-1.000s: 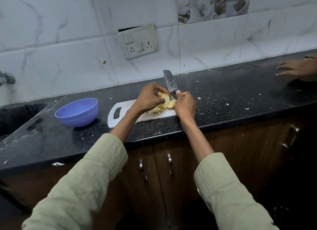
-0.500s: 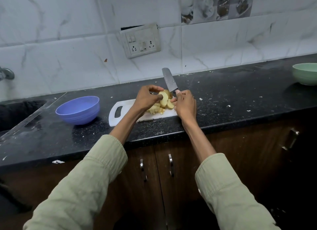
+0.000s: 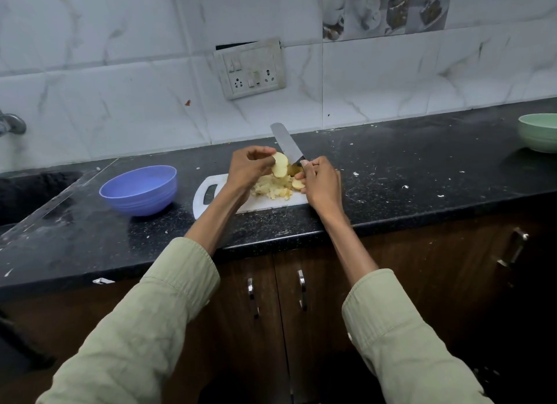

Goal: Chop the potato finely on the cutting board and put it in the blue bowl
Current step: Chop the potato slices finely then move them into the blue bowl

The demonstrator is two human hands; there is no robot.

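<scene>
Since the earlier frame the left hand (image 3: 250, 168) has lifted a potato slice (image 3: 279, 168) pinched in its fingers. Just right of it, the right hand (image 3: 321, 183) grips the knife (image 3: 286, 144). Chopped potato (image 3: 272, 188) lies below both on the cutting board (image 3: 217, 192); the blue bowl (image 3: 138, 189) sits left. No writing is legible.

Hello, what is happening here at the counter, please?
A person is chopping potato on a white cutting board. The left hand holds up a potato slice; the right hand grips a knife, blade raised. A pile of chopped potato lies on the board. The blue bowl beside it looks empty.
</scene>
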